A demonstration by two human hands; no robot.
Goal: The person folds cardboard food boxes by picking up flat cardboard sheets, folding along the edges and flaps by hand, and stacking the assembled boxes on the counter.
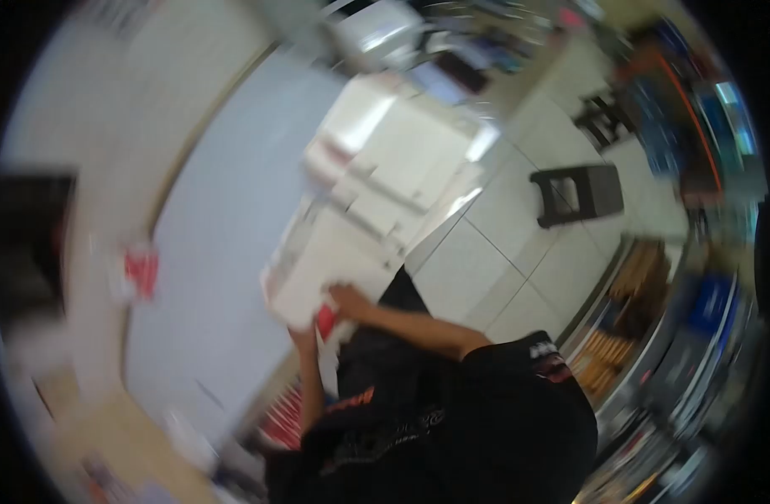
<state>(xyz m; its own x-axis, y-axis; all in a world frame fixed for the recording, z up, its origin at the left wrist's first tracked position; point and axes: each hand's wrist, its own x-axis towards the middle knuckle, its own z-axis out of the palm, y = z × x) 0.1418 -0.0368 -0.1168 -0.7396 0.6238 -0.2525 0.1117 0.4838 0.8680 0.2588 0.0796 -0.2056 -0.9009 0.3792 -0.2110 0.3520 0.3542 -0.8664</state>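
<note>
A small red object (324,321) sits between my two hands at the near edge of a large white machine (343,252); blur hides what kind it is. My right hand (348,302) reaches in from the right with its fingers curled against the red object, over the machine's pale panel. On the other side, my left hand (304,338) comes up from below and appears closed on the same object. The machine has several flat white panels with dark gaps between them.
A pale blue-grey tabletop (225,185) lies left of the machine. A red-and-white packet (140,273) rests near its far edge. A dark stool (580,195) stands on the tiled floor (469,260). Shelves with brown goods (624,311) and a blue box (711,304) line the right side.
</note>
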